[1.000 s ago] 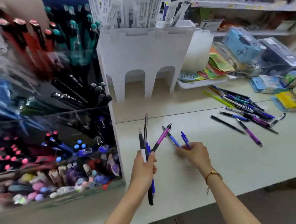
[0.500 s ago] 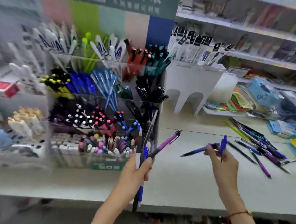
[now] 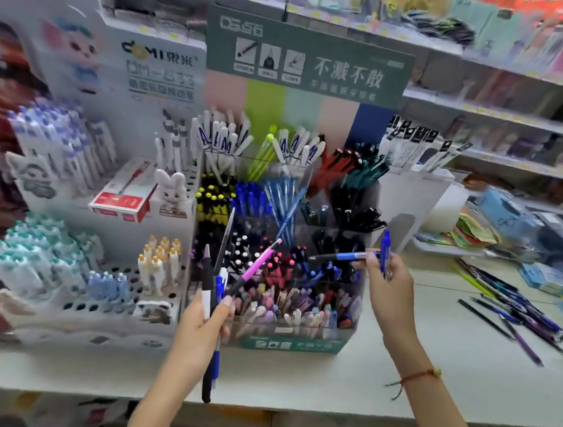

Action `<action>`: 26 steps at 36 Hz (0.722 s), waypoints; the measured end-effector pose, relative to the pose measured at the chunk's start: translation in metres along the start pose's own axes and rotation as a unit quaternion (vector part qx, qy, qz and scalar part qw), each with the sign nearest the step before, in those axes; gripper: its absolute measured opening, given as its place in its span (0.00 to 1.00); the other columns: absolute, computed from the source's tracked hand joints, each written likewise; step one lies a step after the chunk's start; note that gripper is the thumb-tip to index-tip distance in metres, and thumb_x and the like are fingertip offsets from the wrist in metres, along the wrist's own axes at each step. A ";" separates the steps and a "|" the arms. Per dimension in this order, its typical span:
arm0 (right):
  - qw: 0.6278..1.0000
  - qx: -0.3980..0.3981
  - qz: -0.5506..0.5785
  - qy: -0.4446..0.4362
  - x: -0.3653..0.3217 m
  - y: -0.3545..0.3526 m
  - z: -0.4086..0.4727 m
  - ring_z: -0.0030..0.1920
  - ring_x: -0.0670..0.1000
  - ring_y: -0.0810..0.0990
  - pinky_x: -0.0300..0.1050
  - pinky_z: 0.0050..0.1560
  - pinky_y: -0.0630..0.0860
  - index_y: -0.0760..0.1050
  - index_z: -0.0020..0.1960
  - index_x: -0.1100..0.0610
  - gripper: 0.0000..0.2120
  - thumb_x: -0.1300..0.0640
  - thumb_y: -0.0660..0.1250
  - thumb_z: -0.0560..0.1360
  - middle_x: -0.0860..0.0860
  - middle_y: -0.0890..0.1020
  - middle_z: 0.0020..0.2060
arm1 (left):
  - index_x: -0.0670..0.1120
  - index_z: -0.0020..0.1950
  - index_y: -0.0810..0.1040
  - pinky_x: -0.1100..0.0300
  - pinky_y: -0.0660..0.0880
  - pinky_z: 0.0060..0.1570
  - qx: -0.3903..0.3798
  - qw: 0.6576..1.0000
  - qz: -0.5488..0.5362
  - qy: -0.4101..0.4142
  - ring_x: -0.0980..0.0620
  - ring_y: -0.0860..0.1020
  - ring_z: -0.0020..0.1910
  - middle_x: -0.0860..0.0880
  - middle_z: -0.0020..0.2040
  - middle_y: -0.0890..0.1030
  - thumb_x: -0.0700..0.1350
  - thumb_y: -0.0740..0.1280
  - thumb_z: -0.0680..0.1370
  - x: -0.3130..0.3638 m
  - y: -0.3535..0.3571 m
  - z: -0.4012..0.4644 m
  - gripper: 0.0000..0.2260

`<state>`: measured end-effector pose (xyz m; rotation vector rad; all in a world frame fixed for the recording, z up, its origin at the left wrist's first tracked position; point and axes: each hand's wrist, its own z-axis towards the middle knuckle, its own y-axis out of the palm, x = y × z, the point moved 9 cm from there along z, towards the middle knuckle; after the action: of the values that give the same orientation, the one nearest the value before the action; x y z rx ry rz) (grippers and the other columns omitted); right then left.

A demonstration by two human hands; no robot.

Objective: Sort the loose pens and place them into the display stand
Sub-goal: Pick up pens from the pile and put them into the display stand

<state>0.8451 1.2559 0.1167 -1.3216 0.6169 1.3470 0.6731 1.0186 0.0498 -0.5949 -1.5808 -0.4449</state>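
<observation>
We found the tiered clear acrylic display stand [image 3: 281,234] packed nearly full, its upright pens leaving only narrow gaps between clusters. Our left hand [image 3: 206,323] with its fan of pens and our right hand [image 3: 391,292] with two blue pens both hung in front of the stand's lower tiers, crowding that approach. A white perforated pen rack [image 3: 99,302] stood just beside the stand on the left. To the right, the pale counter top [image 3: 413,370] lay open up to a pile of loose pens [image 3: 518,312].
</observation>
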 end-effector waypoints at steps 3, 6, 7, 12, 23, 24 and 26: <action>0.998 0.026 -0.048 -0.012 -0.006 0.013 -0.003 0.36 0.48 0.75 0.34 0.34 0.68 0.75 0.45 0.56 0.09 0.52 0.63 0.80 0.49 0.81 0.35 | 0.44 0.49 0.73 0.64 0.70 0.33 -0.013 1.000 0.009 0.008 0.53 0.72 0.31 0.48 0.33 0.73 0.44 0.61 0.81 0.002 -0.017 0.011 0.05; 0.986 0.032 -0.160 -0.047 -0.015 0.024 -0.002 0.30 0.52 0.68 0.44 0.31 0.64 0.68 0.34 0.51 0.15 0.51 0.65 0.78 0.50 0.70 0.26 | 0.45 0.48 0.73 0.68 0.70 0.30 -0.026 0.999 0.030 0.025 0.54 0.72 0.31 0.49 0.31 0.73 0.44 0.60 0.81 0.005 -0.028 0.022 0.05; 0.978 0.030 -0.200 -0.056 -0.016 0.028 -0.001 0.29 0.51 0.67 0.45 0.30 0.63 0.66 0.32 0.50 0.17 0.50 0.66 0.78 0.49 0.68 0.25 | 0.45 0.48 0.73 0.69 0.70 0.30 -0.031 0.999 0.036 0.025 0.55 0.73 0.31 0.50 0.32 0.74 0.44 0.60 0.81 0.004 -0.031 0.025 0.05; 0.949 0.043 -0.309 -0.047 -0.008 0.045 0.007 0.28 0.51 0.66 0.43 0.26 0.57 0.61 0.30 0.55 0.23 0.48 0.69 0.75 0.50 0.66 0.25 | 0.44 0.47 0.73 0.62 0.70 0.34 -0.051 0.998 0.036 0.011 0.52 0.73 0.32 0.48 0.33 0.74 0.47 0.60 0.81 -0.004 -0.038 0.031 0.08; 0.974 0.083 -0.210 -0.006 0.011 0.031 0.010 0.34 0.54 0.78 0.48 0.36 0.72 0.79 0.44 0.54 0.06 0.52 0.73 0.72 0.52 0.81 0.33 | 0.43 0.45 0.74 0.64 0.72 0.37 -0.074 0.997 0.018 0.014 0.54 0.74 0.32 0.49 0.32 0.75 0.45 0.60 0.81 0.000 -0.041 0.041 0.08; 0.973 0.079 -0.216 -0.011 0.012 0.031 0.008 0.34 0.56 0.77 0.48 0.34 0.71 0.81 0.43 0.55 0.07 0.51 0.72 0.73 0.53 0.80 0.31 | 0.43 0.46 0.74 0.64 0.72 0.36 -0.080 0.997 0.010 0.009 0.55 0.73 0.31 0.49 0.33 0.75 0.45 0.60 0.81 0.000 -0.039 0.041 0.07; 0.966 0.060 -0.250 -0.024 0.015 0.036 0.005 0.32 0.57 0.73 0.45 0.30 0.64 0.77 0.34 0.55 0.14 0.49 0.70 0.75 0.52 0.75 0.28 | 0.42 0.47 0.73 0.64 0.73 0.34 -0.099 0.995 -0.010 0.000 0.56 0.73 0.30 0.48 0.33 0.74 0.44 0.61 0.81 -0.001 -0.035 0.041 0.07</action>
<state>0.8138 1.2558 0.0933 -1.2368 0.2955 0.9099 0.6187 1.0157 0.0465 -0.7294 -1.5542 -0.6220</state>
